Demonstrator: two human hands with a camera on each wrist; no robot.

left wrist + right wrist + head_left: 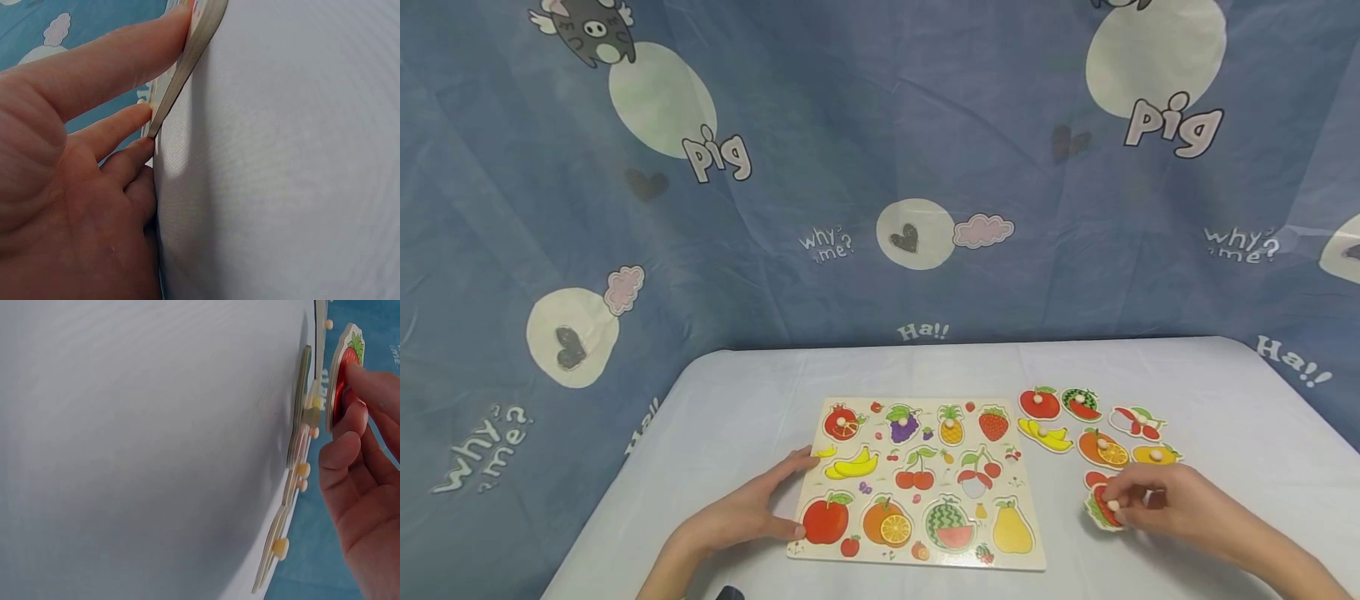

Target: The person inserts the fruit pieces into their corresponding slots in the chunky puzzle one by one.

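Observation:
My right hand point(1172, 500) pinches a wooden strawberry puzzle piece point(1099, 518) by its knob, over the table right of the board. In the right wrist view the strawberry's red face and green leaves show, tilted on edge beside my fingers point(340, 453). My left hand point(748, 508) rests along the left side of the fruit puzzle board point(925, 546), thumb at the lower left corner and fingertips at the edge higher up. Seen from the left wrist, the thumb point(125, 59) lies straight against the board. Knobbed grapes point(902, 425) and a knobbed pineapple point(951, 427) sit in its top row.
Loose knobbed pieces lie right of the board: an apple point(1039, 404), a watermelon point(1081, 405), bananas point(1047, 436), an orange point(1103, 448), a yellow fruit point(1157, 454) and a red-and-white piece point(1137, 422). Another red piece point(1094, 478) is partly hidden by my right hand. A blue curtain point(850, 300) hangs behind the table.

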